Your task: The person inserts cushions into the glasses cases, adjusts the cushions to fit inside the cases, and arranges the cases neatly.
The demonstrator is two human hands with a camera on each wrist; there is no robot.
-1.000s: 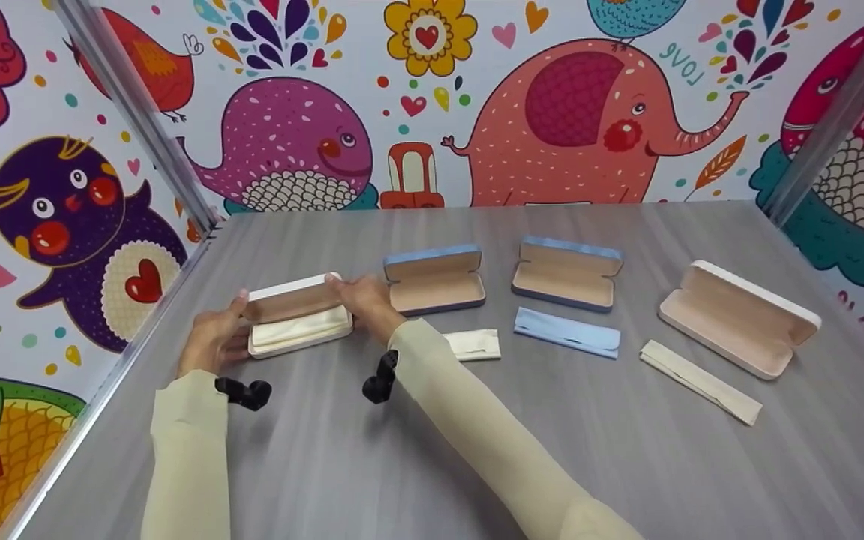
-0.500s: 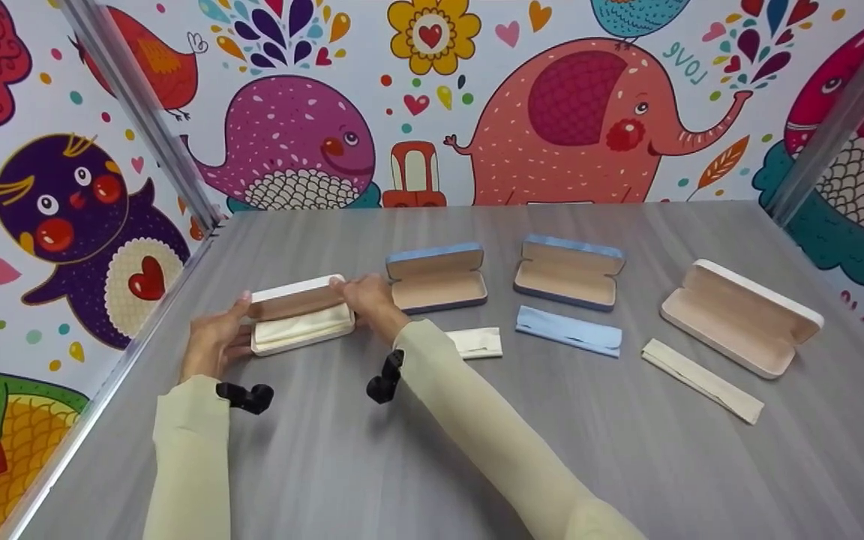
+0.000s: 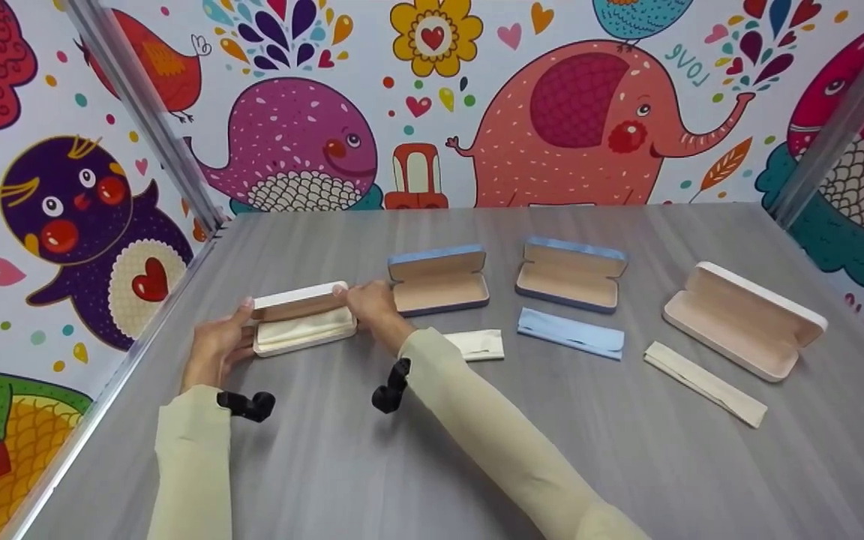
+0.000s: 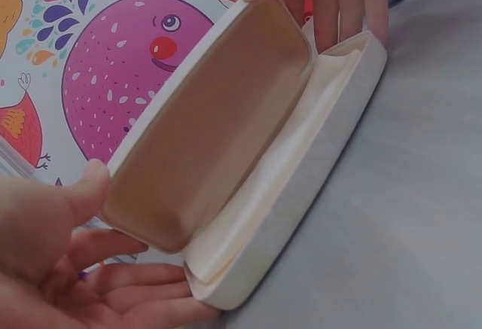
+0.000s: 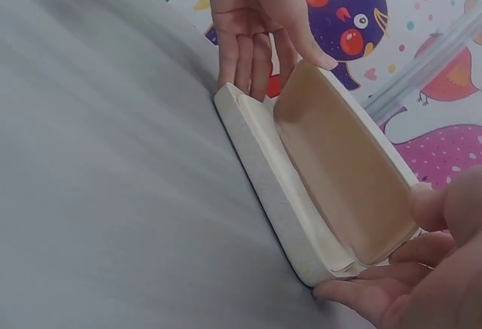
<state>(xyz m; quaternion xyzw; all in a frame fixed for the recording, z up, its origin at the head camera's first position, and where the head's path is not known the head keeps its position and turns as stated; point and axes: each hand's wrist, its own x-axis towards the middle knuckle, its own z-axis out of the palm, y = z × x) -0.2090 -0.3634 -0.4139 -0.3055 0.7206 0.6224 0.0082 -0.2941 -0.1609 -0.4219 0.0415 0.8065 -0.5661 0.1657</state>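
A white glasses case [image 3: 304, 346] stands part-open at the left of the table, its lid [image 4: 218, 118] tilted up and a folded cream cloth [image 3: 304, 328] lying inside. My left hand [image 3: 214, 346] grips the case's left end, thumb on the lid's edge and fingers along the base. At the other end my right hand [image 3: 373, 304] holds it the same way, thumb at the lid's top corner. Both wrist views show the tan lining and the fingers against the base; in the right wrist view, the right hand [image 5: 444, 261] is close at the lower right.
To the right stand two open blue glasses cases [image 3: 439, 294] [image 3: 571, 289] and an open white one [image 3: 739, 322]. In front of them lie a cream cloth [image 3: 483, 343], a blue cloth [image 3: 571, 333] and a beige cloth [image 3: 704, 384]. A patterned wall [image 3: 417, 67] closes off the back.
The lid of the white glasses case has tipped slightly forward and down, both thumbs moving with it. The other cases and cloths have stayed in place.
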